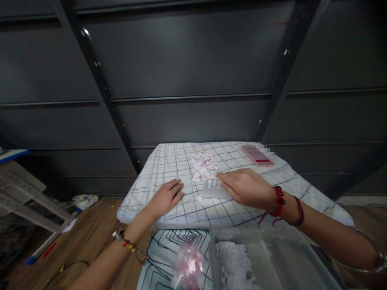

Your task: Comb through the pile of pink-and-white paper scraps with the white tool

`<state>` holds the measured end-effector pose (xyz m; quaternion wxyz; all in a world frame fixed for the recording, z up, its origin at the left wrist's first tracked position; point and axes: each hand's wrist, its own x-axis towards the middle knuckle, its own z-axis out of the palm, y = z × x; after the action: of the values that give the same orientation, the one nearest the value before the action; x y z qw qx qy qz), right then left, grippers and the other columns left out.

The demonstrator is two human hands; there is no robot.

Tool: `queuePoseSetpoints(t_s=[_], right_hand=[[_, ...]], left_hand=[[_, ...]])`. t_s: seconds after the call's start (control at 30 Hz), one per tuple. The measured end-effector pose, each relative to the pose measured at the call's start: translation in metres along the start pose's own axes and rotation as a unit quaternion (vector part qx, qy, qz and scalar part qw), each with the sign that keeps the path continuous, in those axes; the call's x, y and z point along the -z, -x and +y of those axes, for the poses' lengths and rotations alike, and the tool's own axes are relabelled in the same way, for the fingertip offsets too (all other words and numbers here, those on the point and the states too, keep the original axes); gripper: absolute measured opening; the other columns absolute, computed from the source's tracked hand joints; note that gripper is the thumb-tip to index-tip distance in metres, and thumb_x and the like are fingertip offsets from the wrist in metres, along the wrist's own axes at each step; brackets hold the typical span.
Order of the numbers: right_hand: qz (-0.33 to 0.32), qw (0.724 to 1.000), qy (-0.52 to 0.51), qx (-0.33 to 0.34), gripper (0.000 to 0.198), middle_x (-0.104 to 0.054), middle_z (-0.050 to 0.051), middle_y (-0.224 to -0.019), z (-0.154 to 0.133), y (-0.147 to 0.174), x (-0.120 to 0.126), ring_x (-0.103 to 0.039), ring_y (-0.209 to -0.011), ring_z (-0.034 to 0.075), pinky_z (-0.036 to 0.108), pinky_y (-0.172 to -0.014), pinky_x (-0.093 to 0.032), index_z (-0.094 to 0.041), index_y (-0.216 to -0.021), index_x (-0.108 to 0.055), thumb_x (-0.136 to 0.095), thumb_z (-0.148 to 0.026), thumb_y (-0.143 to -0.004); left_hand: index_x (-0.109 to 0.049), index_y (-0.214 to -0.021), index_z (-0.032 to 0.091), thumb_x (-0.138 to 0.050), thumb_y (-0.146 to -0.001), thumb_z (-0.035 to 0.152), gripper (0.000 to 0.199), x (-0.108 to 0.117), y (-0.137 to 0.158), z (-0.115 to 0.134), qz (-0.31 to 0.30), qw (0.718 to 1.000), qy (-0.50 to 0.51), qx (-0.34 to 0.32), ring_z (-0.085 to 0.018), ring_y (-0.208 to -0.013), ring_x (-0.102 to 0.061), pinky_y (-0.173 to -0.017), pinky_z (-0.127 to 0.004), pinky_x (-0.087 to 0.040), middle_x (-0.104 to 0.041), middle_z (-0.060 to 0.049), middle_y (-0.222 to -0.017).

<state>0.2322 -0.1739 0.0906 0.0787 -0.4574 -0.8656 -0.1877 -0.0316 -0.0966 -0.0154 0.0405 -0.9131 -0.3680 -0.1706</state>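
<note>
A person's right hand [249,187] grasps a gray slotted plate [211,192] by its right side above a grid-patterned cloth [181,215], the plate extending toward nine o'clock from the grip; how far the fingers wrap underneath cannot be seen. A heap of white and pink scraps [204,165] sits just beyond the plate at eleven o'clock. The left hand [165,199], holding nothing, rests palm down with fingers loosely spread, the plate at its three o'clock. A phone [257,156] lies between twelve and one o'clock from the right hand. Nearer the camera, toward six o'clock, a clear bin [213,257] holds white pieces [236,264] beside a transparent bag with pink contents [190,268].
</note>
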Motion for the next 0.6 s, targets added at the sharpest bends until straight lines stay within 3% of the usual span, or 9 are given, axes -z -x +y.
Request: queuePoseSetpoints(t_s=[0.4, 0.6], right_hand=[[-0.049, 0.999, 0.003, -0.004, 0.02, -0.066, 0.003, -0.075, 0.004, -0.006, 0.006, -0.057, -0.062, 0.013, 0.026, -0.053, -0.027, -0.015, -0.085, -0.057, -0.037, -0.018, -0.083], [-0.026, 1.0, 0.011, 0.007, 0.022, -0.066, 0.004, -0.077, 0.012, -0.013, 0.011, -0.058, -0.063, 0.014, 0.027, -0.052, -0.025, -0.015, -0.088, -0.056, -0.035, -0.02, -0.084]], left_hand=[[-0.053, -0.117, 0.014, -0.032, -0.094, 0.04, 0.041, -0.001, 0.001, -0.001, 0.005, 1.0, 0.009, 0.004, -0.023, -0.116, -0.045, -0.098, -0.038, -0.035, -0.05, -0.011, -0.125], [-0.053, -0.117, 0.012, -0.033, -0.094, 0.039, 0.041, -0.001, 0.001, 0.0, 0.005, 1.0, 0.002, 0.002, -0.022, -0.116, -0.044, -0.099, -0.036, -0.034, -0.05, -0.011, -0.125]])
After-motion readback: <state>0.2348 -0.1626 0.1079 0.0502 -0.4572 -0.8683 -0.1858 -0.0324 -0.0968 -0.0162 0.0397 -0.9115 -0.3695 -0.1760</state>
